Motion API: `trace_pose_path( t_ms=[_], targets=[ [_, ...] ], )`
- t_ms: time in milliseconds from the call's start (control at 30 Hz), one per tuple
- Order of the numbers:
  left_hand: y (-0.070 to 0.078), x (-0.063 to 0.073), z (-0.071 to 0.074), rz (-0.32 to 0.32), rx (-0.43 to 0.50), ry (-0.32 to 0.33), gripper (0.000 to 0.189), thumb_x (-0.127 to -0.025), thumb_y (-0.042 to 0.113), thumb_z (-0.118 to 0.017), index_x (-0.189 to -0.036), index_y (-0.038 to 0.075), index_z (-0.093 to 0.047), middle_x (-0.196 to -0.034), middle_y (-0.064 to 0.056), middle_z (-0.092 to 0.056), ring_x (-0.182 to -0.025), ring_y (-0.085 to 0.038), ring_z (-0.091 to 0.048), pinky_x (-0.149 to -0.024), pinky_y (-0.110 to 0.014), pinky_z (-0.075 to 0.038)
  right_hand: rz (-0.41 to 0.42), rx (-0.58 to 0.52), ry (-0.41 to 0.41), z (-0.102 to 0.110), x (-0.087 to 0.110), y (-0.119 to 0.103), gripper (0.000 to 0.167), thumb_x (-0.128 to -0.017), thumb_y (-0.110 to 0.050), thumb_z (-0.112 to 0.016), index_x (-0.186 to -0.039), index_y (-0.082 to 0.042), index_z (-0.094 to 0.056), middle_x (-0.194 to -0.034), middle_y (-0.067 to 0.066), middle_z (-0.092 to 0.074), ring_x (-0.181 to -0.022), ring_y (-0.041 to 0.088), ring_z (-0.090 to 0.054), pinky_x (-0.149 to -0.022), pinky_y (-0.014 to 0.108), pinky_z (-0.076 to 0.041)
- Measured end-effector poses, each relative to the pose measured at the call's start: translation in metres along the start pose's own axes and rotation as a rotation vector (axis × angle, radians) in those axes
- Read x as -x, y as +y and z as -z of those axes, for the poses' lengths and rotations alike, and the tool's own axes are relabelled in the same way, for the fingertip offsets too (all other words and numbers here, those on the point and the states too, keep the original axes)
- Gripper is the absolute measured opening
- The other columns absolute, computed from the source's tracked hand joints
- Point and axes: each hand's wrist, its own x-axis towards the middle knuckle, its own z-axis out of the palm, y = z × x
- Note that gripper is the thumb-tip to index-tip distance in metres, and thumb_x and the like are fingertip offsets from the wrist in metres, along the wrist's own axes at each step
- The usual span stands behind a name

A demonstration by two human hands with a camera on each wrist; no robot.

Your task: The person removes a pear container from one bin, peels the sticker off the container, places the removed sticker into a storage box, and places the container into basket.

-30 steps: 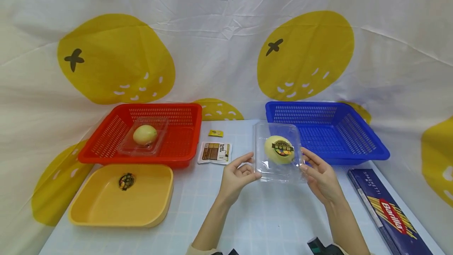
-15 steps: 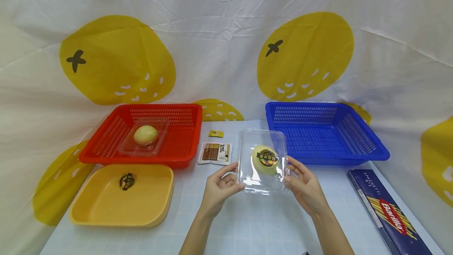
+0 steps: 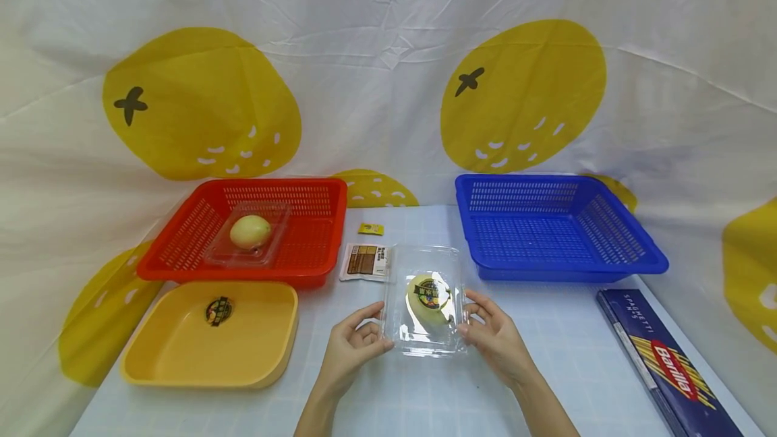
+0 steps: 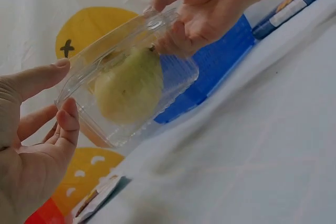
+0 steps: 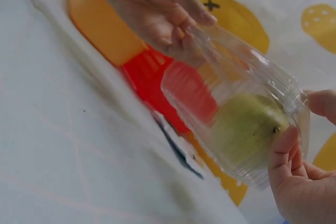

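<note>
- Box, clear, fruit inside: raised over worktop, near-left of blue basket.
- Left hand, right hand: pinching opposite sides.
- Risk: uneven grip could tip box, rolling fruit.

- Head view bright and even; big lettering on the spaghetti box, along the desk's right edge, reads sharply.
- White glare streaks the clear container.
- Both wrist views dimmer, greyer and softer, with smudgy, diffuse shadows across the desk.
</note>
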Motion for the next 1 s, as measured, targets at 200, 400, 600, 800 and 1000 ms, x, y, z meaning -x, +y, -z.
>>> trace_pose_path(
  t_ms=[200, 400, 600, 800, 1000],
  targets=[
    [-0.008, 0.011, 0.01, 0.013, -0.044, 0.034, 0.063, -0.071, -0.014, -0.069, -0.128, -0.017, -0.043, -0.106, -0.013, -0.048, -0.074, -0.009, -0.058, -0.065, -0.017, -0.05, -0.032, 0.014, -0.012, -0.004, 0.001, 0.017, 0.067, -0.081, 0.013, -0.056, -0.137, 0.015, -0.018, -0.102, 0.007, -0.044, -0.082, 0.006, -0.056, -0.067, 0.018, -0.05],
    [-0.011, 0.018, 0.016, 0.07, -0.105, 0.058, 0.066, -0.07, -0.01, -0.072, -0.13, -0.015, -0.043, -0.103, -0.012, -0.047, -0.073, -0.008, -0.056, -0.064, -0.016, -0.049, -0.059, 0.016, -0.017, -0.007, 0.002, 0.028, 0.069, -0.08, 0.012, -0.057, -0.138, 0.016, -0.02, -0.101, 0.008, -0.044, -0.081, 0.009, -0.058, -0.068, 0.019, -0.051],
    [-0.012, 0.025, 0.022, 0.129, -0.149, 0.079, 0.068, -0.071, -0.008, -0.073, -0.132, -0.013, -0.042, -0.102, -0.012, -0.047, -0.07, -0.008, -0.054, -0.062, -0.015, -0.047, -0.099, 0.034, -0.018, -0.009, 0.003, 0.036, 0.071, -0.078, 0.012, -0.06, -0.138, 0.016, -0.021, -0.099, 0.007, -0.045, -0.077, 0.006, -0.057, -0.068, 0.019, -0.051],
    [-0.012, 0.03, 0.024, 0.249, -0.175, 0.117, 0.068, -0.072, -0.003, -0.076, -0.133, -0.006, -0.045, -0.103, -0.011, -0.047, -0.07, -0.01, -0.053, -0.061, -0.016, -0.044, -0.133, 0.058, -0.042, -0.01, 0.005, 0.04, 0.072, -0.079, 0.009, -0.061, -0.137, 0.017, -0.021, -0.1, 0.008, -0.044, -0.077, 0.007, -0.056, -0.069, 0.018, -0.051],
    [-0.012, 0.03, 0.025, 0.223, -0.245, 0.125, 0.062, -0.074, -0.001, -0.075, -0.13, -0.004, -0.048, -0.104, -0.012, -0.047, -0.069, -0.009, -0.053, -0.059, -0.017, -0.043, -0.153, 0.071, -0.045, -0.012, 0.004, 0.04, 0.074, -0.08, 0.006, -0.063, -0.139, 0.016, -0.02, -0.099, 0.007, -0.045, -0.073, 0.005, -0.054, -0.068, 0.017, -0.05]
  ],
)
